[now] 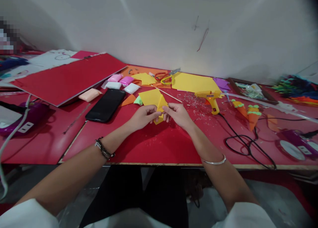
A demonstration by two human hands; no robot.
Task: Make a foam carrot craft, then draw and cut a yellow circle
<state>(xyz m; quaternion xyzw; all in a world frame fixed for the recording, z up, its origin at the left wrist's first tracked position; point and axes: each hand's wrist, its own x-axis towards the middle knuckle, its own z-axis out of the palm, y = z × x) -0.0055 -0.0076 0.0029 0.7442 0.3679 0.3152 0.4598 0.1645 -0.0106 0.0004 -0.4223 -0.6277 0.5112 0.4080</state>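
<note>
Both my hands pinch a folded piece of yellow paper (162, 104) above the red tabletop. My left hand (143, 117) has its fingers closed on the paper's lower left edge. From the other side, my right hand (179, 114) grips it with thumb and fingers. Just behind lies another yellow sheet (147, 96), partly hidden by the held paper. A small green piece (138, 101) and an orange paper scrap (128, 100) rest to the left. Over on the right, a yellow glue gun (211, 99) lies on its side, a clear glue stick reaching out from its back.
A black phone (106, 105) lies left, near several clay packets (115, 78). Scissors (171, 76) and a yellow sheet (195, 81) are at the back. Two orange paper carrots (253, 118) and a looped black cord (238, 137) lie right. A red board (74, 75) leans at the left.
</note>
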